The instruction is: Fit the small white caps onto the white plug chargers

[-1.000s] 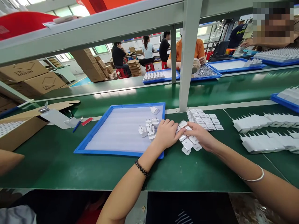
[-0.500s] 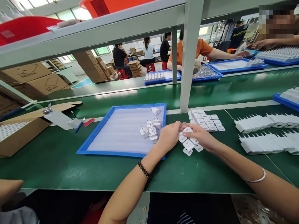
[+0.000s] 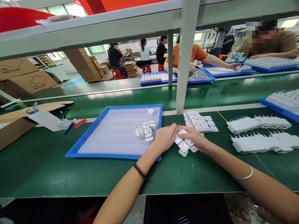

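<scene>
My left hand [image 3: 165, 137] and my right hand [image 3: 195, 137] meet just right of a blue-rimmed tray [image 3: 112, 156]. My right thumb lies across the face of a white charger [image 3: 182, 132], with the fingers behind it. The left fingers are pinched at its upper edge; a small shiny bit shows there, too small to name. Below the hands, more white chargers [image 3: 184, 146] stand with their slotted faces up. Behind my right hand is a block of similar chargers [image 3: 199, 122]. Several white plug chargers [image 3: 148, 134] with pins up sit at the tray's right side.
Rows of white chargers [image 3: 259, 144] lie to the right on the green bench [image 3: 105, 177]. A metal post [image 3: 184, 68] rises behind my hands. At left are a blue pen [image 3: 68, 128], a red strip [image 3: 80, 123] and a cardboard box [image 3: 17, 133]. A co-worker in orange [image 3: 198, 53] sits opposite.
The view has shifted, so the bench things appear further left. Both my hands stay together at the charger. The co-worker opposite has a hand at the chargers in a far tray.
</scene>
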Action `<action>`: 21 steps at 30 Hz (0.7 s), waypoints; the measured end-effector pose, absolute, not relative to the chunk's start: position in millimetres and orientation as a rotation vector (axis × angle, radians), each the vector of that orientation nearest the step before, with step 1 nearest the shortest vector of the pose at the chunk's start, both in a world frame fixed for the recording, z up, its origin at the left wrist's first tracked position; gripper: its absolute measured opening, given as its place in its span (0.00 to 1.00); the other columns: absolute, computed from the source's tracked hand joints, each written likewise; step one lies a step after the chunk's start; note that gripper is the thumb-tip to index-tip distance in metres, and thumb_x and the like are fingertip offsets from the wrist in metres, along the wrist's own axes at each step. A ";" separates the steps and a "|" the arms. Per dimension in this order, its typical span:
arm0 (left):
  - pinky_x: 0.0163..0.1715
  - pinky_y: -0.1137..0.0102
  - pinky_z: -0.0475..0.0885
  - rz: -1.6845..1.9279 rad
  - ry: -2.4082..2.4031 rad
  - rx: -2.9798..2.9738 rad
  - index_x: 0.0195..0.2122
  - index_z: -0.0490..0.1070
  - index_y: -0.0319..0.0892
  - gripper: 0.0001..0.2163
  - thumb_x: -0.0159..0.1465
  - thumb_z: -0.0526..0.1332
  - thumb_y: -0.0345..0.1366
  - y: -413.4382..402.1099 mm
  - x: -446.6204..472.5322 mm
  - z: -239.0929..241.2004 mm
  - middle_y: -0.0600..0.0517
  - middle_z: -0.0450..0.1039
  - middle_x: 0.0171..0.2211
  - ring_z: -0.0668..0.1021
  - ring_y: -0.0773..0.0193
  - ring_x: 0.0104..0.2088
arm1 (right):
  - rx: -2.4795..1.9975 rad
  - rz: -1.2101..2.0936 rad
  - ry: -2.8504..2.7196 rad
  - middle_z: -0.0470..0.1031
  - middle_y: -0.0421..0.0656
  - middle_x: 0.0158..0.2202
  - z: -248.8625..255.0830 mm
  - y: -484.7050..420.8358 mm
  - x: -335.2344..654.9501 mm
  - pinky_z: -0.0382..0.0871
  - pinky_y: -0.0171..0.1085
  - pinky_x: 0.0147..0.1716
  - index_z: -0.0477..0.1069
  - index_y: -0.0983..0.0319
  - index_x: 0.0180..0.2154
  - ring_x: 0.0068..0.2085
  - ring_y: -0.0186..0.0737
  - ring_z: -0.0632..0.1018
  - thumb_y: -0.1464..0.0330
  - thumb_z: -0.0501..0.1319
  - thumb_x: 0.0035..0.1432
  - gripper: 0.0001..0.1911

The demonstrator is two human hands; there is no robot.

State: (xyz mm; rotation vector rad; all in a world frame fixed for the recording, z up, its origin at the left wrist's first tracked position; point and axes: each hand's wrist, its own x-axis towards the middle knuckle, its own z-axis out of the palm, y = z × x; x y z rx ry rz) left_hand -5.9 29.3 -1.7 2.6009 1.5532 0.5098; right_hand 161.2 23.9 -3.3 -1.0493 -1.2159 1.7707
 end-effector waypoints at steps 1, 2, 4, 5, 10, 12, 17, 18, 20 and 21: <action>0.25 0.71 0.58 0.515 1.552 2.582 0.35 0.62 0.43 0.13 0.74 0.44 0.39 28.8 -5.8 -1.2 0.53 0.76 0.29 0.78 0.63 0.29 | -1.054 1.772 -1.213 0.68 0.34 0.23 -2.7 23.6 161.2 0.58 0.35 0.27 0.71 0.61 0.33 0.25 0.32 0.67 0.64 0.72 0.42 0.16; 0.25 0.72 0.58 0.527 1.553 2.551 0.35 0.62 0.44 0.12 0.74 0.44 0.39 28.1 -5.5 -0.6 0.53 0.76 0.29 0.79 0.63 0.30 | -1.057 1.775 -1.211 0.68 0.34 0.23 -2.2 23.3 161.4 0.57 0.35 0.27 0.71 0.61 0.33 0.24 0.32 0.67 0.64 0.72 0.42 0.17; 0.26 0.72 0.59 0.565 1.559 2.467 0.38 0.62 0.44 0.11 0.74 0.45 0.39 26.0 -4.5 1.0 0.54 0.76 0.29 0.79 0.63 0.30 | -1.050 1.780 -1.214 0.67 0.33 0.22 -1.6 22.5 162.0 0.57 0.35 0.26 0.71 0.61 0.35 0.24 0.32 0.66 0.64 0.73 0.42 0.18; 0.26 0.72 0.59 0.585 1.561 2.424 0.39 0.62 0.45 0.10 0.73 0.46 0.40 24.9 -3.9 1.8 0.54 0.75 0.29 0.78 0.63 0.30 | -1.041 1.783 -1.218 0.68 0.33 0.22 -1.5 22.2 162.3 0.57 0.35 0.26 0.71 0.61 0.35 0.23 0.32 0.66 0.63 0.73 0.43 0.18; 0.26 0.72 0.57 0.752 1.485 2.225 0.34 0.60 0.45 0.10 0.72 0.47 0.40 22.4 -4.1 4.1 0.57 0.65 0.23 0.71 0.66 0.24 | -0.993 1.845 -1.220 0.70 0.35 0.22 -0.7 20.3 163.4 0.57 0.34 0.24 0.73 0.61 0.37 0.22 0.31 0.67 0.62 0.74 0.43 0.19; 0.27 0.72 0.58 0.894 1.359 2.072 0.30 0.58 0.44 0.13 0.72 0.48 0.41 23.7 -5.3 4.0 0.58 0.61 0.22 0.67 0.68 0.24 | -0.978 1.863 -1.205 0.71 0.35 0.23 0.3 19.3 164.3 0.58 0.34 0.24 0.74 0.61 0.39 0.22 0.31 0.67 0.62 0.74 0.43 0.20; 0.26 0.73 0.57 1.137 1.132 1.678 0.26 0.58 0.42 0.16 0.69 0.52 0.45 27.5 -2.4 -0.3 0.59 0.56 0.21 0.60 0.70 0.24 | -0.919 1.896 -1.204 0.72 0.36 0.26 1.7 16.9 166.9 0.59 0.33 0.23 0.76 0.60 0.43 0.23 0.30 0.68 0.62 0.73 0.47 0.20; 0.25 0.73 0.57 1.160 1.132 1.645 0.27 0.59 0.42 0.15 0.69 0.53 0.44 28.2 -1.6 -1.1 0.59 0.56 0.21 0.60 0.70 0.24 | -0.907 1.900 -1.208 0.72 0.36 0.26 1.9 16.6 167.3 0.59 0.33 0.23 0.76 0.60 0.43 0.23 0.30 0.69 0.63 0.72 0.48 0.19; 0.25 0.73 0.57 1.195 1.162 1.645 0.27 0.62 0.42 0.14 0.68 0.54 0.43 30.3 -2.8 -0.8 0.59 0.57 0.22 0.60 0.70 0.24 | -0.905 1.905 -1.224 0.72 0.36 0.26 3.0 15.9 168.3 0.59 0.33 0.23 0.77 0.59 0.44 0.23 0.30 0.69 0.63 0.71 0.49 0.18; 0.25 0.73 0.56 1.227 1.202 1.655 0.27 0.62 0.42 0.14 0.68 0.55 0.43 31.9 -5.5 0.6 0.59 0.56 0.21 0.60 0.70 0.24 | -0.921 1.909 -1.239 0.73 0.36 0.26 4.0 15.6 169.2 0.59 0.33 0.23 0.77 0.59 0.44 0.23 0.31 0.69 0.63 0.71 0.50 0.18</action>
